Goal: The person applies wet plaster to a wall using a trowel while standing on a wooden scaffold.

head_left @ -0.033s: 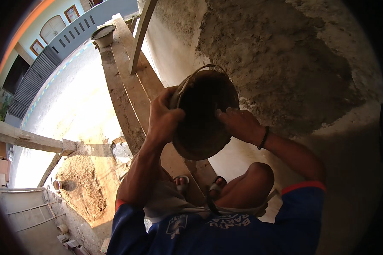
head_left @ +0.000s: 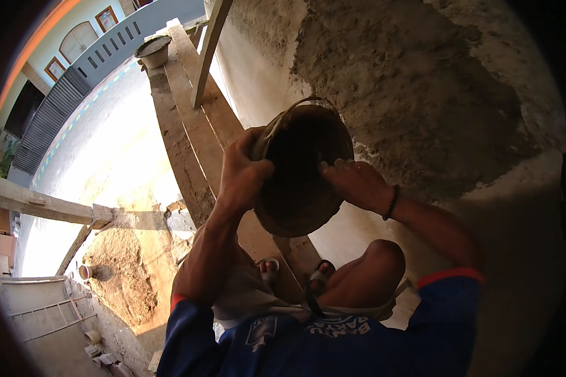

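While you are crouching on the wooden planks (head_left: pixel 188 144) beside the rough plastered wall (head_left: pixel 421 81), your left hand (head_left: pixel 242 173) is gripping the left rim of the dark round bucket (head_left: pixel 299 182), fingers curled over its edge. Held up above the planks' near end, the bucket is tilting toward you. Your right hand (head_left: pixel 355 182) is clasping its right side.

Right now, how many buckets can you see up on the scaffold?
2. One dark bucket is held tilted between the left hand and the right hand. A second, pale bucket stands at the far end of the planks. Others may be hidden.
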Demonstrator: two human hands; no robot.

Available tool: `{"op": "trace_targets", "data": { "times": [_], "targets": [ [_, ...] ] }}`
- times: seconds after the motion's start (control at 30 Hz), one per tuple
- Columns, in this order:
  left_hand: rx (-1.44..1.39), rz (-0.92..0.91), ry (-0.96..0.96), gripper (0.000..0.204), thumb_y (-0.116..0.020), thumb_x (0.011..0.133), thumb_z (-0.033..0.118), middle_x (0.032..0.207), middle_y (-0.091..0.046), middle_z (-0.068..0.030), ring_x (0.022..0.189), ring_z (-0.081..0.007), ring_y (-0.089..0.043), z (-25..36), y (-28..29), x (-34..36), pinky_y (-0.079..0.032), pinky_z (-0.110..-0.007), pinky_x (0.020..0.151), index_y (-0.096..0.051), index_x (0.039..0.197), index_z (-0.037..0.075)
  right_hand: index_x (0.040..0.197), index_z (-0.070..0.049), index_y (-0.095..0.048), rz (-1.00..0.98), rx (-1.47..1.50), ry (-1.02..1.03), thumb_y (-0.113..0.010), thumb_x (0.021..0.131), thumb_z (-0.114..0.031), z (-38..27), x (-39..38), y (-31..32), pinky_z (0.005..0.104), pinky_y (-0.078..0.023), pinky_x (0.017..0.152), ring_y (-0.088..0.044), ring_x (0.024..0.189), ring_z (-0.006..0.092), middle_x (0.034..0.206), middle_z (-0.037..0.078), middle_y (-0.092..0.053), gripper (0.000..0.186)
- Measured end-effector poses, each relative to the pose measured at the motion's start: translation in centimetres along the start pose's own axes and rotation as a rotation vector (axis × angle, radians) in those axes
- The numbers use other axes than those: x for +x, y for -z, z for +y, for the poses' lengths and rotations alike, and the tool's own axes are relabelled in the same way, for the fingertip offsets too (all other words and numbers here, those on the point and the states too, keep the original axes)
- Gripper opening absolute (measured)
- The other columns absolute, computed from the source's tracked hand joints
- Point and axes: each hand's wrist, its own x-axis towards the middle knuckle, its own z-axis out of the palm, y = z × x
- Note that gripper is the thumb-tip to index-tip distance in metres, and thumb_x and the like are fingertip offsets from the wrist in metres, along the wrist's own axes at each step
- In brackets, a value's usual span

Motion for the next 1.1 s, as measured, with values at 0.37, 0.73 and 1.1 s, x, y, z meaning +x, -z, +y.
{"op": "trace_targets", "data": {
  "times": [0.37, 0.73, 1.1],
  "targets": [
    [0.138, -0.032, -0.073, 0.056, -0.058, 0.064, -0.003, 0.101, -0.069, -0.0136, 0.093, -0.0194, -0.065, -1.4, -1.2, 1.0, -0.051, -0.031, 0.088, -0.062, 0.120, -0.006, 0.122, -0.006, -0.060, 0.014, -0.344, -0.016, -0.057, 0.087, -0.013, 1.1, -2.7, 6.7, 0.0411, -0.053, 0.072, -0.065, 0.089, 0.0298, 0.087, 0.012, -0.063, 0.036],
    [0.185, 0.112, -0.059, 0.058, -0.058, 0.064, -0.004, 0.107, -0.069, -0.0157, 0.100, -0.0224, -0.066, -1.3, -1.0, 1.1, -0.050, -0.033, 0.094, -0.061, 0.122, -0.005, 0.121, -0.001, -0.061, -0.059, -0.277, 0.082, -0.058, 0.087, -0.017, -1.4, -3.1, 4.7, 0.0373, -0.053, 0.065, -0.067, 0.077, 0.0276, 0.088, 0.016, -0.066, 0.038],
    [0.209, 0.070, -0.149, 0.058, -0.058, 0.065, -0.002, 0.109, -0.070, -0.0164, 0.105, -0.0240, -0.066, -1.6, -2.3, 1.5, -0.048, -0.034, 0.097, -0.063, 0.123, -0.002, 0.099, 0.001, -0.063, -0.216, 0.151, -0.222, -0.052, 0.090, -0.014, 0.3, -0.9, 0.7, 0.0484, -0.054, 0.064, -0.067, 0.075, 0.0384, 0.082, 0.020, -0.067, 0.021]
  ]
}}
